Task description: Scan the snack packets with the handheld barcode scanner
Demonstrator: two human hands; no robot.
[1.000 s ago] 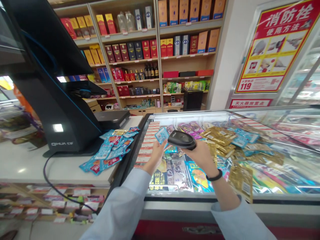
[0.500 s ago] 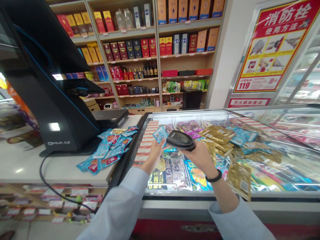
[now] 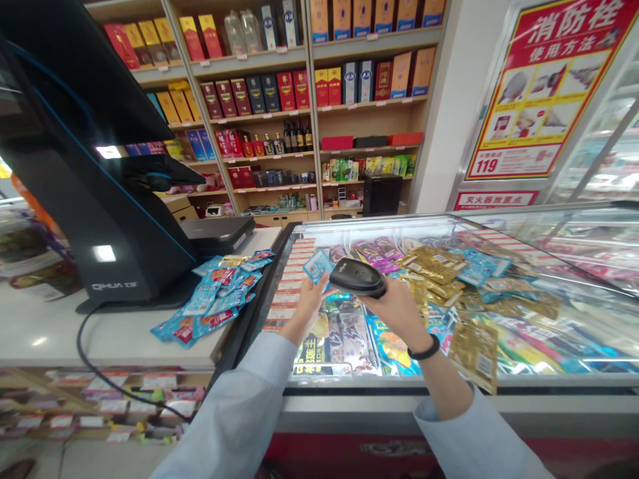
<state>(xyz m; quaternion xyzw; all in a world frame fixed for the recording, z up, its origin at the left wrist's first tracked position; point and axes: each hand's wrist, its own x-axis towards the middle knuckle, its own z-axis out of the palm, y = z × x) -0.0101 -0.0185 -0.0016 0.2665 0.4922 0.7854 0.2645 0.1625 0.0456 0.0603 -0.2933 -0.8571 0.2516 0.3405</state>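
In my left hand (image 3: pixel 307 307) is a small blue snack packet (image 3: pixel 318 266), pinched by its lower edge over the freezer's glass top. My right hand (image 3: pixel 392 307) grips a black barcode scanner (image 3: pixel 357 276), whose front end points left at the packet from close by. Gold packets (image 3: pixel 434 263) and blue packets (image 3: pixel 482 267) lie in a loose heap on the glass to the right of the scanner. One gold packet (image 3: pixel 475 352) lies by the near edge. A pile of blue and red packets (image 3: pixel 212 303) rests on the counter to the left.
A black checkout terminal (image 3: pixel 130 233) stands on the white counter (image 3: pixel 124 339), its cable (image 3: pixel 100 376) hanging over the front edge. The chest freezer (image 3: pixel 349 406) stretches to the right. Shelves of boxed bottles (image 3: pixel 279 93) line the back wall, beside a red poster (image 3: pixel 544 93).
The whole view has shifted slightly. Both hands keep almost the same pose, with the packet and the scanner still held close together.
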